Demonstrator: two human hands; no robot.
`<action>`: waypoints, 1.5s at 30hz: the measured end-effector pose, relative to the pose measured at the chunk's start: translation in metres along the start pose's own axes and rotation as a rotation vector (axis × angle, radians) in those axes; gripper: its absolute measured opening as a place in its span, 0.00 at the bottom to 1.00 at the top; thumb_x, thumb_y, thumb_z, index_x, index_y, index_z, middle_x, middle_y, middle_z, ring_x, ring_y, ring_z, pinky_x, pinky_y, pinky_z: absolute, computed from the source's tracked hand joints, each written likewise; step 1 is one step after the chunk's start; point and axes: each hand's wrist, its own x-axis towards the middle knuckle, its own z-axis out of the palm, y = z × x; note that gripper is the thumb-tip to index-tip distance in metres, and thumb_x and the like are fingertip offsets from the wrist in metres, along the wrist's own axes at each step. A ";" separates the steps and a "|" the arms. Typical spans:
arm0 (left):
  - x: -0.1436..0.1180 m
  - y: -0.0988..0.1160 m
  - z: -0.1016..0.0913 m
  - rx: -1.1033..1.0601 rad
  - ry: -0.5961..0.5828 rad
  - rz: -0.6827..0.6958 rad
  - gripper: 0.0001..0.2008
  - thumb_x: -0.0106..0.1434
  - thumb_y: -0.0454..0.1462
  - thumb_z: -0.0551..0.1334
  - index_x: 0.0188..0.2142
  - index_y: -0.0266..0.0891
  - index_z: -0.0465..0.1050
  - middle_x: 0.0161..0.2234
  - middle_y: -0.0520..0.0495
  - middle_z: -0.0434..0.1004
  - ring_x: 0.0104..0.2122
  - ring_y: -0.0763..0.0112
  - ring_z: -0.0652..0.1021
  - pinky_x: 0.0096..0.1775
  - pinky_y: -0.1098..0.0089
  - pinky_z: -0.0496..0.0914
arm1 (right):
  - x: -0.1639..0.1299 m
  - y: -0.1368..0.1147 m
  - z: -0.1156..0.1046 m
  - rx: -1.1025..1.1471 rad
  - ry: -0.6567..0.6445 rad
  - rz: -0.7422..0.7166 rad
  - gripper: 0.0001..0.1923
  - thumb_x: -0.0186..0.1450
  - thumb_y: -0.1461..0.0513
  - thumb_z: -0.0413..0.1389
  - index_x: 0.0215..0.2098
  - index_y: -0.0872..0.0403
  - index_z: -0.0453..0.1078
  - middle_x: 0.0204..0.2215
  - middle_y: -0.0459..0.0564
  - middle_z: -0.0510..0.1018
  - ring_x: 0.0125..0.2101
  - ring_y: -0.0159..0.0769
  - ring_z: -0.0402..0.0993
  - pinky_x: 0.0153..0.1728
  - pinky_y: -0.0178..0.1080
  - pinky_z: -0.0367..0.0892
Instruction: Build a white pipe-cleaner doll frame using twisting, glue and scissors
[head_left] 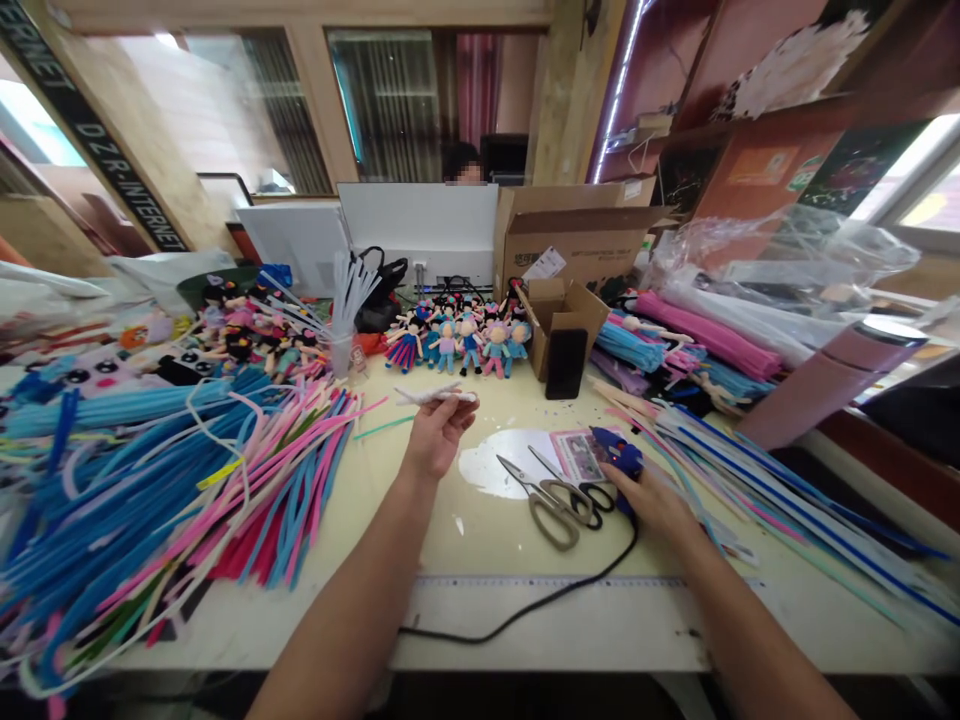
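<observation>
My left hand (pixel 441 432) is raised over the middle of the table, fingertips pinched on a white fuzzy pipe-cleaner piece (pixel 459 398) with thin ends sticking out to the left. Over to the right, my right hand (pixel 651 492) is closed around a blue hot glue gun (pixel 621 450); part of its grip is hidden by the fingers. A black cord (pixel 525 607) curves away from it toward the table's front. Between my hands lie two pairs of scissors, one with grey-beige handles (pixel 553 518) and one with black handles (pixel 596 500), beside a small printed card (pixel 577 455).
Bundles of coloured pipe cleaners (pixel 172 470) cover the left side; more strips (pixel 757 490) lie at right. Small dolls (pixel 469 345) stand at the back near a black phone (pixel 566 364), cardboard boxes (pixel 585 240) and a monitor (pixel 420 225). A pink thermos (pixel 832 385) leans right.
</observation>
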 end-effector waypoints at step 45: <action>-0.003 0.017 -0.005 0.048 -0.013 0.010 0.08 0.51 0.36 0.67 0.32 0.39 0.73 0.29 0.50 0.81 0.31 0.70 0.80 0.32 0.72 0.71 | -0.008 -0.109 0.022 -0.342 -0.278 -0.204 0.13 0.59 0.66 0.48 0.40 0.58 0.69 0.33 0.59 0.78 0.33 0.44 0.74 0.29 0.37 0.58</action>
